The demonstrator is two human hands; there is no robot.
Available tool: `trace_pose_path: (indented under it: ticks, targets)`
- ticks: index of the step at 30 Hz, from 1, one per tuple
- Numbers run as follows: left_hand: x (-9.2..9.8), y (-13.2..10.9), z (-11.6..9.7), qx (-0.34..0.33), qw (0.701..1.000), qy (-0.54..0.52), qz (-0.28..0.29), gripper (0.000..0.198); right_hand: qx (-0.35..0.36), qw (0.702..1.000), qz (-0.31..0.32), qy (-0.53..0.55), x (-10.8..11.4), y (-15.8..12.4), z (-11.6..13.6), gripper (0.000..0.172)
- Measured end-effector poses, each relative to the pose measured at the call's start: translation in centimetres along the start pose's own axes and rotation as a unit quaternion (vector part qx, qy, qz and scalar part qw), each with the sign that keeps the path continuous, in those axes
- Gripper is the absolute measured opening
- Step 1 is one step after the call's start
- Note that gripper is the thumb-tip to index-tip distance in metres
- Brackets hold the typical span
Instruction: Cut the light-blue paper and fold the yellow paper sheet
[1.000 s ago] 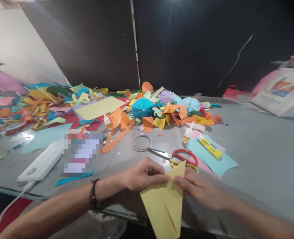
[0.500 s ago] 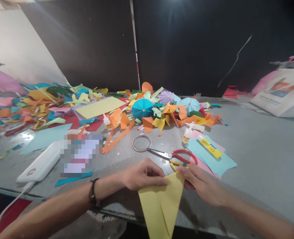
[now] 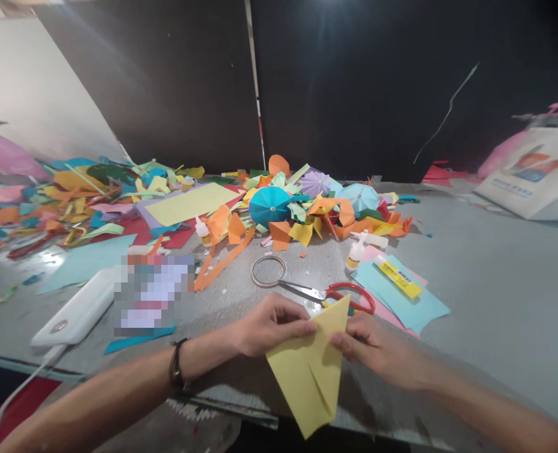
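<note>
A folded sheet of yellow paper (image 3: 302, 374) is held between my two hands over the table's front edge, its pointed corner up. My left hand (image 3: 272, 327) pinches its upper left edge, thumb on top. On the right edge, my right hand (image 3: 366, 343) grips the paper between thumb and fingers. Just beyond lie red-handled scissors (image 3: 349, 294), their blades touching a roll of tape (image 3: 269, 272). Yellow handles of another tool show partly behind the paper.
A heap of coloured paper scraps (image 3: 279, 233) with paper fans (image 3: 270, 206) lies along the back. Glue bottles (image 3: 355, 257), blue sheets (image 3: 415, 308) and a yellow-labelled tube (image 3: 399, 280) are at right. A white power bank (image 3: 78, 308) with a cable lies left; a white bag (image 3: 533, 176) stands far right.
The yellow paper has moved up and tilted, its tip now over the scissors' handles. My right hand has slid down from the top corner along the right edge. My left hand has barely moved.
</note>
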State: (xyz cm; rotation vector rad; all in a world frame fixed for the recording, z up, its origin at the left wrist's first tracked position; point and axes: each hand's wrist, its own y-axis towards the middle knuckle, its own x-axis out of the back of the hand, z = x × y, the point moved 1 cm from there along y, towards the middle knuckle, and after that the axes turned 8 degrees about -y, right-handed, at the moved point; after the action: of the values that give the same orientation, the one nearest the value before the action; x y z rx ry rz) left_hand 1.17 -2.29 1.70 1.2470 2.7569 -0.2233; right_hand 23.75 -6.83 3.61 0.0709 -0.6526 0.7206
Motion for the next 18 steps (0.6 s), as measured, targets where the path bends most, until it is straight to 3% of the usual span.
trace_pose_path:
  ticks: [13, 18]
  targets:
    - [-0.12, 0.17, -0.37, -0.030, 0.998, -0.019, -0.053, 0.054, 0.001, 0.999, 0.034, -0.011, -0.15, -0.07, 0.33, 0.063]
    - [0.38, 0.30, 0.45, -0.029, 0.992, -0.063, -0.102, 0.054, -0.027, 0.998, 0.043, -0.031, -0.16, -0.17, 0.70, 0.063]
